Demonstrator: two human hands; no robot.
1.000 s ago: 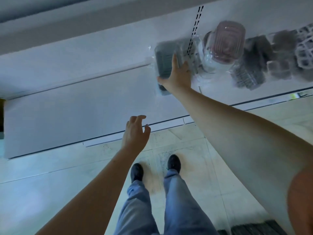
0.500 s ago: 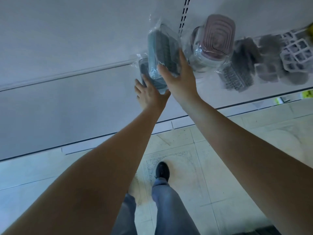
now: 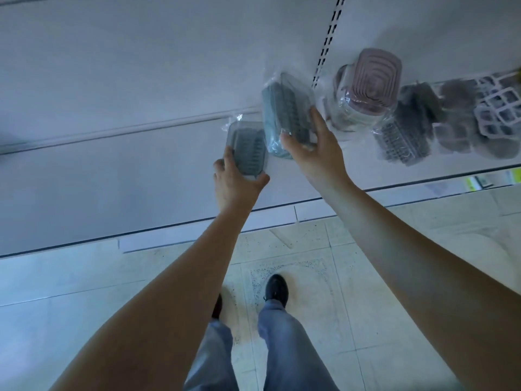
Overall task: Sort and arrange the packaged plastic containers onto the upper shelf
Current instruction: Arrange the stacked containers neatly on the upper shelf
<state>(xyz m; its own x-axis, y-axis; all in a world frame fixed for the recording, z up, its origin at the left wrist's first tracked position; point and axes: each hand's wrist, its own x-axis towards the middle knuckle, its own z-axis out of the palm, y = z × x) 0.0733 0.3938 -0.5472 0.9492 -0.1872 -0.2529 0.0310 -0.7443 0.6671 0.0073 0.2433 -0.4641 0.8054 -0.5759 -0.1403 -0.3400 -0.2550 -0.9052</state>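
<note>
Hands both raised to the shelf (image 3: 112,170). Left hand (image 3: 235,183) grips the near end of a small wrapped grey container (image 3: 249,148), thumb on its right edge, fingers curled round its left; the pack lies flat, extending away from the palm. Right hand (image 3: 315,153) holds a larger teal wrapped container (image 3: 284,114) tilted up on edge, thumb and fingers pinching its lower end. The two packs touch. Just right of the right hand stands a pink-lidded container (image 3: 372,80), then dark slotted packs (image 3: 406,134).
</note>
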